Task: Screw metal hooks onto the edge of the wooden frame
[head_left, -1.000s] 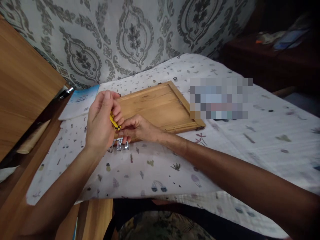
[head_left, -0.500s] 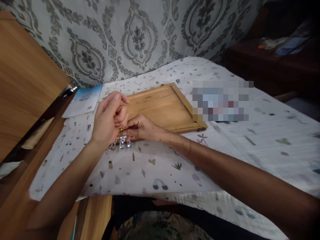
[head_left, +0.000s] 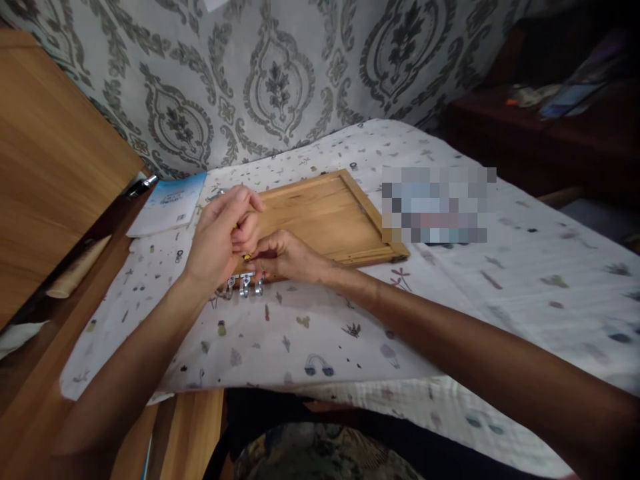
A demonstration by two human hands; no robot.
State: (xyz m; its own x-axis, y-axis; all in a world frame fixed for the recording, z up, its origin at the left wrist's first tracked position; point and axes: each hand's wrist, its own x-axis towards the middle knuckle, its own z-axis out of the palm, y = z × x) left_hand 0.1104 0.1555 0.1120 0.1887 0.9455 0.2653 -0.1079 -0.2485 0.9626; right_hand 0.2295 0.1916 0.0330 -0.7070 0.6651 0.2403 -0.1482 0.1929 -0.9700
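A wooden framed panel (head_left: 320, 217) lies flat on a patterned white cloth (head_left: 310, 333). My left hand (head_left: 220, 240) is curled shut on a small yellow-handled tool (head_left: 245, 256), of which only the tip shows, at the panel's near left corner. My right hand (head_left: 287, 257) rests on the same corner, fingers pinched close against the tool's tip; what they hold is hidden. A row of small metal hooks (head_left: 243, 285) sticks out from the panel's near edge just below both hands.
A light blue booklet (head_left: 170, 203) lies at the back left, beside a dark pen-like object (head_left: 143, 187). A wooden cabinet (head_left: 45, 180) rises on the left. A patterned curtain (head_left: 280, 73) hangs behind. Dark furniture stands at the right.
My left hand has closed further over the yellow tool, so less of it shows. Both hands stay at the panel's corner; the view has shifted slightly.
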